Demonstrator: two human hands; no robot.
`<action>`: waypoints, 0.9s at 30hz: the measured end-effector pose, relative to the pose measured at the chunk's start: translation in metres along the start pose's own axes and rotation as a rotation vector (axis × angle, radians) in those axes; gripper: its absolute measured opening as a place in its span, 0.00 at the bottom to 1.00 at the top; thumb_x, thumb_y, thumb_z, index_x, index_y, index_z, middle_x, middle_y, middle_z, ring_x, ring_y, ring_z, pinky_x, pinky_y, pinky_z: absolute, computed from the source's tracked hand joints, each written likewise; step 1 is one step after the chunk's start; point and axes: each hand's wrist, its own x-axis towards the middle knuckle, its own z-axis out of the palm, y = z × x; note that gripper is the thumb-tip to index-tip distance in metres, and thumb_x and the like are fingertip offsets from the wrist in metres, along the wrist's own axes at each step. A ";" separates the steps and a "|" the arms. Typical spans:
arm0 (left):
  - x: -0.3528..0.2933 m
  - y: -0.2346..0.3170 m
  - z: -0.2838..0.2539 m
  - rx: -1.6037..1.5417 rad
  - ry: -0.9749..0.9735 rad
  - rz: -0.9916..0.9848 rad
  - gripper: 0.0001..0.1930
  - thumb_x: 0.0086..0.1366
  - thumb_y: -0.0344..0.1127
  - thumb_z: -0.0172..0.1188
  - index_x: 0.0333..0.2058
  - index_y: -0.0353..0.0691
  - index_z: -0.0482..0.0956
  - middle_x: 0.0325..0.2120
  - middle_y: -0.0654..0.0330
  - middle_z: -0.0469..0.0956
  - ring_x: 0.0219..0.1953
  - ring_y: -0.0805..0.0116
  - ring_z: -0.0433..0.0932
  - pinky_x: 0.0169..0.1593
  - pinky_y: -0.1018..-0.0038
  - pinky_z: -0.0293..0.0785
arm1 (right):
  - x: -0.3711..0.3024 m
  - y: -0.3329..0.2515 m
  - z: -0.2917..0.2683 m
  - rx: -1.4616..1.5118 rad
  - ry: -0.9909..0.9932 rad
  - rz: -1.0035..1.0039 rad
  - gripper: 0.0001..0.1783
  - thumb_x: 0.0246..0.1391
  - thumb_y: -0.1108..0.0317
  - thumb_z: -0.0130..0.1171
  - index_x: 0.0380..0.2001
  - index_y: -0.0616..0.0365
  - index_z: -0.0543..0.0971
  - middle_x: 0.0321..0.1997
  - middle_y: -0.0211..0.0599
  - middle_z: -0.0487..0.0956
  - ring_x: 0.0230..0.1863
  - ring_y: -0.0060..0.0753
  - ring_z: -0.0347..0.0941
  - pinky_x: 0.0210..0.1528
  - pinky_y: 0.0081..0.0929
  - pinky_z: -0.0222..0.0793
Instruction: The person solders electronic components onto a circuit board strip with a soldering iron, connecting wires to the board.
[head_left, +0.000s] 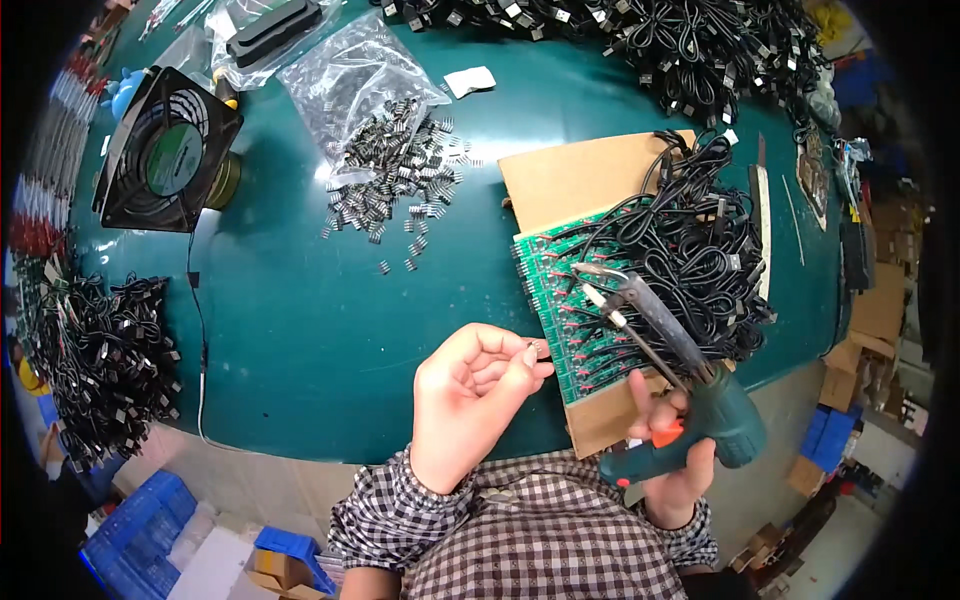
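My right hand [672,440] is wrapped round the handle of a green soldering gun [728,415] with an orange trigger. Its metal tip and a pale feed tube slant up and left over a green circuit board panel [560,330]. Rows of black cables with red wire ends run across that panel. Beside the panel's left edge, my left hand [470,385] is closed in a pinch. A tiny part, which looks like a small pin connector [535,346], shows partly at its fingertips; the fingers hide the rest.
Cardboard [590,175] lies under the panel, with bundled black cables [700,250] over its right side. Loose pin connectors [395,170] spill from a clear bag [350,80]. A black fan [165,150] stands at left. More cables are heaped at far right [690,50] and left [100,350].
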 end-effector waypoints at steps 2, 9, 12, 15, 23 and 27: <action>0.000 0.001 -0.001 -0.034 -0.005 -0.033 0.03 0.59 0.23 0.51 0.31 0.28 0.69 0.32 0.48 0.76 0.33 0.66 0.78 0.36 0.77 0.77 | 0.003 0.005 -0.001 0.001 -0.003 0.024 0.29 0.51 0.49 0.50 0.47 0.63 0.65 0.35 0.37 0.75 0.36 0.37 0.75 0.66 0.44 0.39; -0.001 0.002 -0.001 -0.059 0.016 -0.053 0.03 0.59 0.23 0.51 0.30 0.29 0.69 0.31 0.48 0.76 0.33 0.66 0.78 0.36 0.76 0.78 | 0.004 0.007 -0.003 0.004 -0.031 0.036 0.30 0.52 0.48 0.49 0.46 0.63 0.65 0.36 0.38 0.74 0.38 0.35 0.74 0.66 0.39 0.41; 0.000 0.005 -0.001 -0.048 0.010 -0.064 0.03 0.59 0.23 0.52 0.30 0.29 0.69 0.31 0.48 0.76 0.33 0.66 0.78 0.36 0.76 0.78 | 0.004 0.006 0.001 0.015 -0.005 0.047 0.30 0.52 0.47 0.49 0.46 0.63 0.65 0.36 0.38 0.74 0.39 0.35 0.74 0.66 0.39 0.41; -0.003 0.003 0.000 -0.024 0.004 -0.052 0.03 0.59 0.24 0.52 0.30 0.29 0.70 0.31 0.49 0.76 0.33 0.66 0.78 0.35 0.77 0.78 | 0.003 0.005 -0.003 0.006 -0.047 0.051 0.30 0.52 0.47 0.49 0.47 0.63 0.65 0.36 0.39 0.74 0.41 0.34 0.74 0.66 0.38 0.42; 0.017 0.008 -0.007 0.041 -0.058 -0.067 0.07 0.60 0.29 0.53 0.33 0.29 0.71 0.28 0.55 0.76 0.29 0.71 0.78 0.33 0.80 0.76 | -0.005 -0.008 -0.002 -0.064 0.004 0.047 0.31 0.50 0.49 0.53 0.47 0.64 0.65 0.38 0.40 0.72 0.42 0.40 0.72 0.57 0.49 0.57; 0.024 0.007 -0.008 0.029 -0.115 -0.117 0.07 0.59 0.28 0.53 0.33 0.29 0.71 0.27 0.56 0.76 0.28 0.71 0.78 0.32 0.80 0.76 | -0.008 -0.020 0.002 -0.082 0.020 0.063 0.31 0.51 0.49 0.51 0.48 0.63 0.63 0.37 0.37 0.71 0.41 0.36 0.70 0.47 0.47 0.68</action>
